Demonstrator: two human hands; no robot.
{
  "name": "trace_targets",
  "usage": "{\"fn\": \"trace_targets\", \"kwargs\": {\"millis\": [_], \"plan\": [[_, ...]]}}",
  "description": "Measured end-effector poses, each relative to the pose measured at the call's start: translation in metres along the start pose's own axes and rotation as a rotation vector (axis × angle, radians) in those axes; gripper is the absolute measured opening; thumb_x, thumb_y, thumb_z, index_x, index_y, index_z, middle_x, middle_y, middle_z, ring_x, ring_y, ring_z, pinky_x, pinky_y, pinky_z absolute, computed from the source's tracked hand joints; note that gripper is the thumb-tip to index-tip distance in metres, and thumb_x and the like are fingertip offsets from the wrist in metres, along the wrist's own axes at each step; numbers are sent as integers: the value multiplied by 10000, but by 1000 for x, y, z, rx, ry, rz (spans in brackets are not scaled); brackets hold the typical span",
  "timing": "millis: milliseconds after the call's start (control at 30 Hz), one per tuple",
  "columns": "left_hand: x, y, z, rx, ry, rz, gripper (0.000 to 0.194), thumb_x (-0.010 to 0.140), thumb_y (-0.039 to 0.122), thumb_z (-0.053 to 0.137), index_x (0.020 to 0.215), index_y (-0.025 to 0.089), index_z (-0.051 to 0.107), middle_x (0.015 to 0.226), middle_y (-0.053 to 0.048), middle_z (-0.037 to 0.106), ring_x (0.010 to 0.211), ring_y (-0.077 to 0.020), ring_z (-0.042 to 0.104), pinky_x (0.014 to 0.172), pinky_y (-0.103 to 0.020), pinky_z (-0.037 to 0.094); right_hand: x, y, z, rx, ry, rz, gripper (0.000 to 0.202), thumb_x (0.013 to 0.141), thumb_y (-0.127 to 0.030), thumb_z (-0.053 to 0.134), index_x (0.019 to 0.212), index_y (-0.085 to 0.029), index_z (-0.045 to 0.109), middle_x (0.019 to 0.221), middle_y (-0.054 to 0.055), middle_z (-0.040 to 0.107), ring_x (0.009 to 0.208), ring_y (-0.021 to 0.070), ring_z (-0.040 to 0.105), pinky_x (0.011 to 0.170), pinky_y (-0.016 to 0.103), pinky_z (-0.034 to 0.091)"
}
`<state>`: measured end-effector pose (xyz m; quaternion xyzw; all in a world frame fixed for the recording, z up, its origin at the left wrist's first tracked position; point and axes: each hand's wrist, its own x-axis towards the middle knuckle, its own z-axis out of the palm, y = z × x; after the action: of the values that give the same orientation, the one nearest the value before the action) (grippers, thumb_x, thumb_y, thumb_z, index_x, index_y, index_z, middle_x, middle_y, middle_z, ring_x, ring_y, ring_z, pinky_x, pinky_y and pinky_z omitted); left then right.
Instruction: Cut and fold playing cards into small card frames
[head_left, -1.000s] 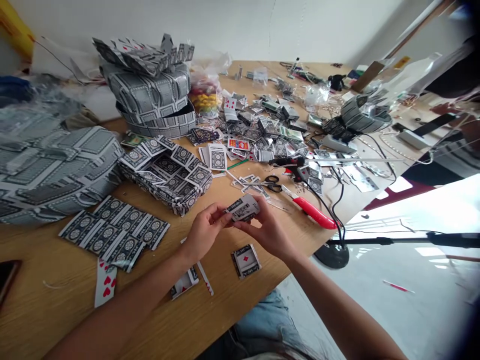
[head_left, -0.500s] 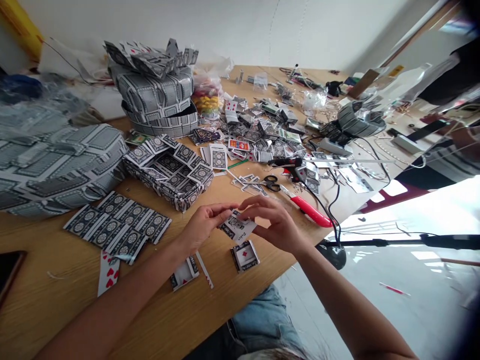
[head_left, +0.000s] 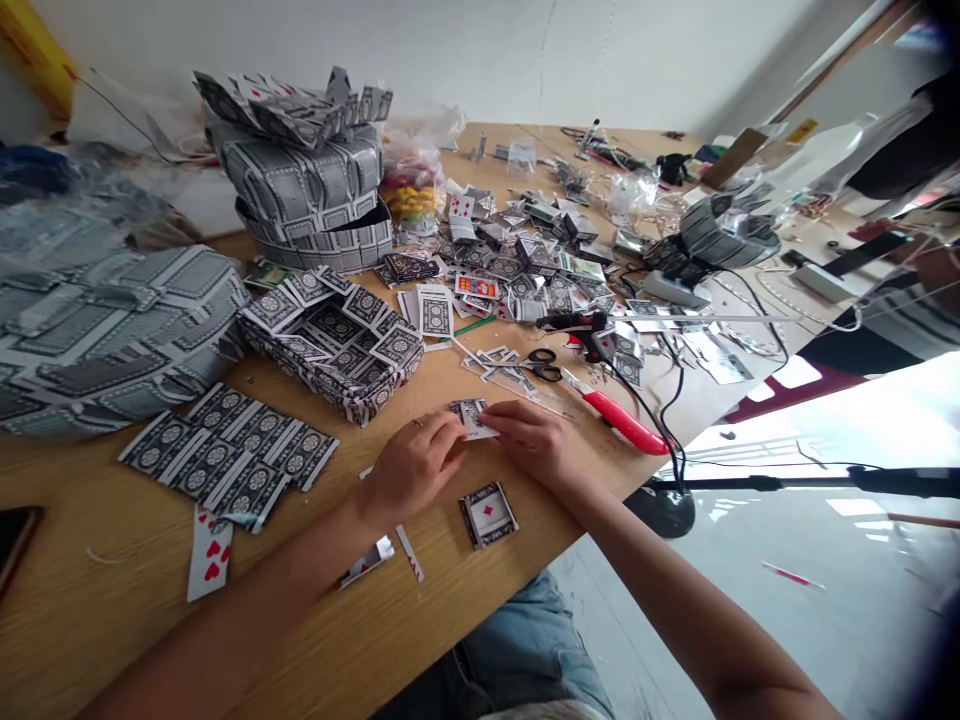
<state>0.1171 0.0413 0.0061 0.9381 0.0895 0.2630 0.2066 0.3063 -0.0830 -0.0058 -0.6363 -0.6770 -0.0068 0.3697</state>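
Observation:
Between my hands, low over the wooden table [head_left: 300,620], is a small playing card [head_left: 472,420] with a dark printed figure. My left hand [head_left: 416,468] grips its left edge, fingers together. The fingers of my right hand [head_left: 529,440] pinch its right side. Just below the hands lies a small folded card frame [head_left: 489,514] with a red diamond inside. A second folded card piece [head_left: 367,562] is partly hidden under my left forearm, beside a narrow card strip [head_left: 410,553].
An open box made of cards [head_left: 334,345] and a woven card panel [head_left: 229,455] stand left. Scissors [head_left: 544,365], a red-handled cutter [head_left: 626,422] and a black glue gun [head_left: 585,328] lie beyond my right hand. Folded cards [head_left: 525,260] are heaped behind; a person is at far right.
Both hands have lowered the card toward the table and it now lies flatter. My left hand has turned more palm-down, and my right fingers have drawn closer together.

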Motion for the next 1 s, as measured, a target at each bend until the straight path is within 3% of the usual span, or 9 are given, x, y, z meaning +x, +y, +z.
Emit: {"fn": "trace_targets", "kwargs": {"millis": [267, 433, 700, 867, 1000], "plan": [[-5, -6, 6, 88, -85, 107, 205, 915, 61, 471, 970, 168, 638, 1041, -84, 717, 981, -212, 682, 847, -325, 542, 2, -8, -13, -109, -232, -38, 305, 922, -317, 606, 1201, -207, 657, 1116, 102, 723, 982, 247, 671, 835, 420, 567], [-4, -5, 8, 99, -111, 93, 191, 917, 69, 484, 1005, 162, 626, 1038, -84, 714, 980, -219, 674, 863, -340, 530, -2, -9, -15, -95, -262, -68, 182, 957, -268, 549, 1051, -209, 693, 1181, 82, 709, 1020, 235, 669, 856, 407, 565], [2, -3, 11, 31, -90, 30, 133, 921, 125, 523, 992, 162, 630, 1026, -72, 703, 968, -199, 650, 895, -329, 511, -5, -1, -15, -137, -350, -198, 286, 1001, -195, 408, 1140, -143, 654, 1233, 144, 677, 1054, 249, 651, 857, 415, 561], [8, -2, 10, -46, -96, -55, 119, 907, 110, 548, 908, 180, 645, 960, -40, 704, 915, -181, 643, 850, -324, 489, -1, -3, -10, -46, -300, -92, 238, 976, -192, 466, 1092, -179, 674, 1144, 113, 709, 997, 235, 647, 815, 397, 570], [11, 2, 8, -69, -103, -149, 97, 891, 113, 583, 858, 193, 627, 957, -17, 709, 922, -173, 634, 914, -370, 417, 1, -8, -6, 53, -230, 19, 203, 961, -202, 508, 1051, -207, 689, 1081, 97, 717, 959, 220, 644, 825, 393, 569]]}}
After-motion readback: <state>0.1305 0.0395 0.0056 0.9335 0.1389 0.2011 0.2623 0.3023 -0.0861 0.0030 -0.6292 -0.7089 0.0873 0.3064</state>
